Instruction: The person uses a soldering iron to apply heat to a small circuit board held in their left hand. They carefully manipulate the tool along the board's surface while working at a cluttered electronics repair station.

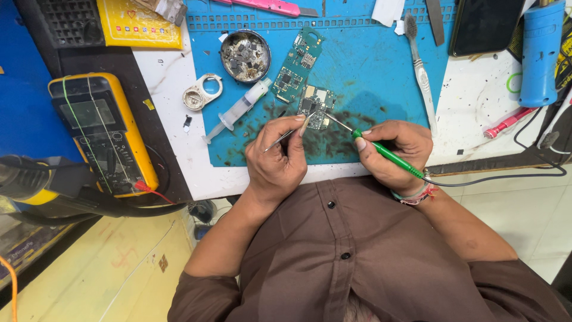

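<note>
My left hand (277, 156) grips thin metal tweezers (285, 136) whose tips reach a small circuit board (316, 106) lying on the blue work mat (369, 71). My right hand (396, 154) holds a green-handled soldering iron (387, 154), with its metal tip touching the same small board from the right. A longer green circuit board (296, 64) lies just behind the small one.
A syringe (238, 110), a round tin of scrap parts (245, 55) and a metal ring piece (201, 92) sit left of the boards. A yellow multimeter (104, 134) lies far left. A toothbrush (420, 65), a dark phone (484, 24) and a blue tool (541, 53) are to the right.
</note>
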